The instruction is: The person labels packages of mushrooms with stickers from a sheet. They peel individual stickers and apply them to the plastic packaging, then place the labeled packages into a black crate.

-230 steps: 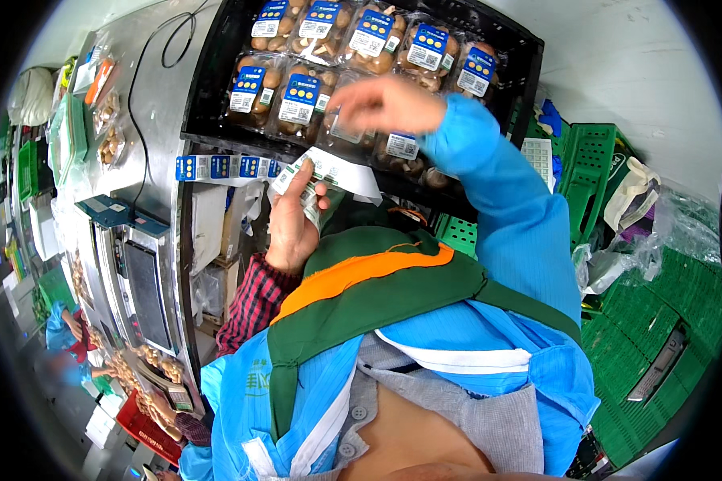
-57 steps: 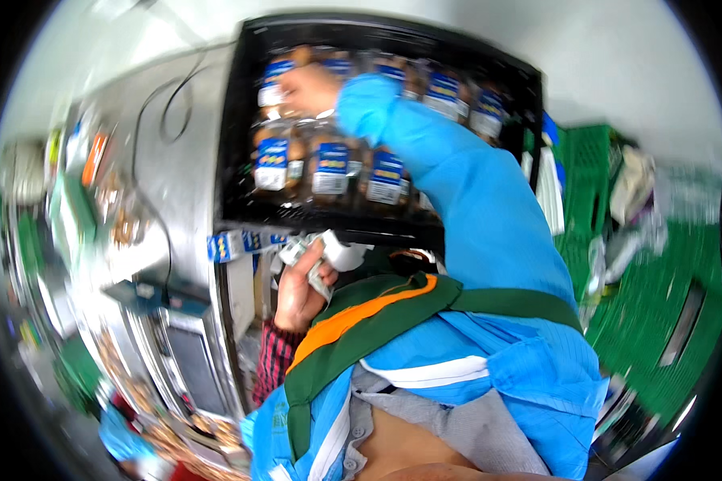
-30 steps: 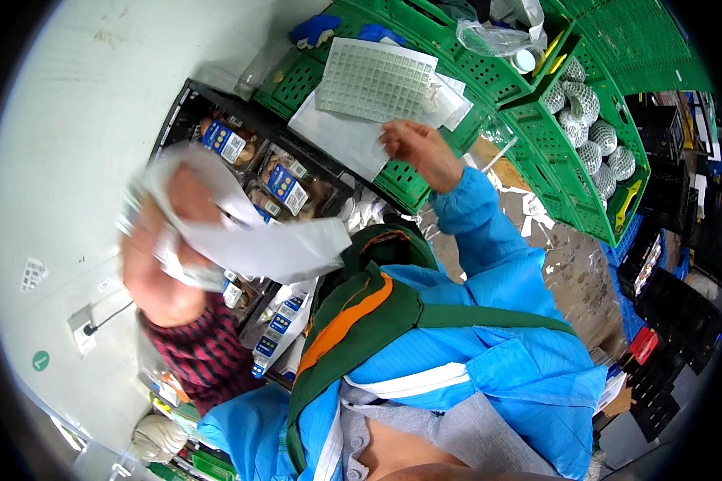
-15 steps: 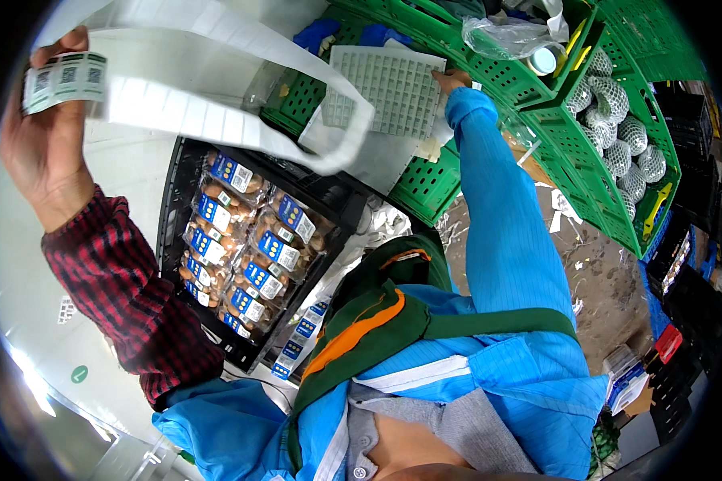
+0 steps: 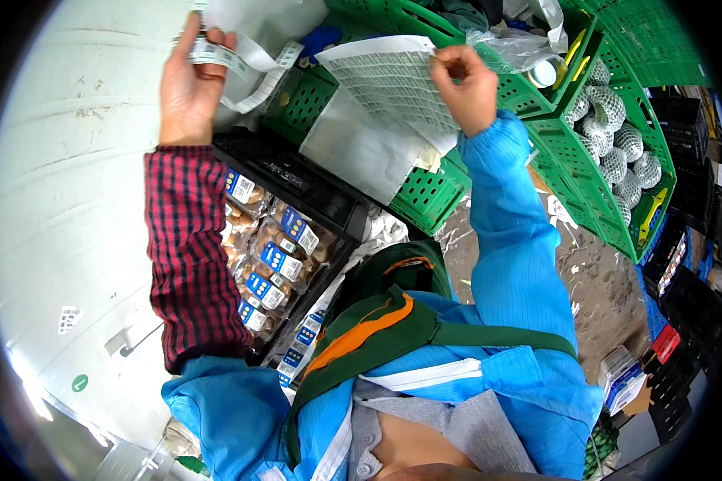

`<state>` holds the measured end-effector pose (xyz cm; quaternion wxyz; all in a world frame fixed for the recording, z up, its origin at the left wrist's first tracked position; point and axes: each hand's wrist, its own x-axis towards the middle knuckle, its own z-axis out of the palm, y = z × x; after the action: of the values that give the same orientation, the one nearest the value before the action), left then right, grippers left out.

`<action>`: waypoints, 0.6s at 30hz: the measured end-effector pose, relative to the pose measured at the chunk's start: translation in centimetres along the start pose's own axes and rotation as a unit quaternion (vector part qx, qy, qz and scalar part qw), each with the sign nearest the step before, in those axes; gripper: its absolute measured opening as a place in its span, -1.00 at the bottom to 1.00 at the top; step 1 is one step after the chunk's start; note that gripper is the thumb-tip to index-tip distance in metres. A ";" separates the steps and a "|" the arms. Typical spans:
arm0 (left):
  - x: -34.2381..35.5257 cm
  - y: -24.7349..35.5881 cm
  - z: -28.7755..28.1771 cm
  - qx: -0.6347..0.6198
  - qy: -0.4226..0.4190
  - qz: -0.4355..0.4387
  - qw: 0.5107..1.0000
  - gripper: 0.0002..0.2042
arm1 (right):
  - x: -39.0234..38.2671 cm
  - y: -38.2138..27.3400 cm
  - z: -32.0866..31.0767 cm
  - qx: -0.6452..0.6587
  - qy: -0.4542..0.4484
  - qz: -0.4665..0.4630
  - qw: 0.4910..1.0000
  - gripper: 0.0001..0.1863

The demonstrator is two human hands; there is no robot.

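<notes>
At the upper left my left hand (image 5: 191, 92) is closed on a strip of labels (image 5: 217, 54), white backing with printed codes, which curls off to the right. My right hand (image 5: 467, 86) pinches the upper right corner of a label sheet (image 5: 389, 76) covered in rows of small printed rectangles. That sheet is raised and bent above a plain pale sheet (image 5: 365, 144), which lies over a green crate (image 5: 429, 196). Below my left hand, partly behind the forearm, a black crate (image 5: 285, 172) holds clear packs of brown mushrooms (image 5: 277, 260) with blue and white labels.
On the right, a green crate (image 5: 569, 184) holds several round items in white netting (image 5: 618, 164) and a yellow tool (image 5: 654, 216). Another green crate (image 5: 505, 88) behind has plastic film and a white round-topped container (image 5: 542, 74). A white wall (image 5: 80, 200) bounds the left.
My left hand has moved right and slightly up, drawing the strip's long loop into a smaller one. My right hand has lifted the label sheet's edge off the pale sheet.
</notes>
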<state>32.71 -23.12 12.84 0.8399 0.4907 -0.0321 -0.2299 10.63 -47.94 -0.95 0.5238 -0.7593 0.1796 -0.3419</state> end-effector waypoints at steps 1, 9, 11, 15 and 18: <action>0.2 -0.9 -0.5 0.021 0.032 -0.019 0.999 -0.81 | 0.1 -1.7 -0.7 0.008 0.020 -0.019 1.000 -0.89; -5.0 -8.8 -1.3 0.254 -0.015 -0.173 0.951 0.08 | -0.5 -9.9 -7.3 0.257 0.062 0.027 0.964 -0.89; -7.0 -10.0 -0.4 0.257 -0.047 -0.122 0.958 -0.04 | -1.0 -11.4 -8.3 0.322 0.059 0.040 0.944 -0.87; -9.3 -11.3 2.1 0.204 -0.047 0.058 0.976 -0.24 | -2.5 -13.8 -9.6 0.316 0.052 0.077 0.944 -0.90; -10.5 -9.8 2.8 0.170 -0.108 0.130 0.971 -0.40 | -3.4 -14.4 -11.2 0.266 0.051 0.080 0.959 -0.95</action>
<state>19.07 -24.99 7.88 0.7585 0.5901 -0.2249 -0.1612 -0.93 -47.74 13.59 0.7223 -0.5575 0.1686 -0.3729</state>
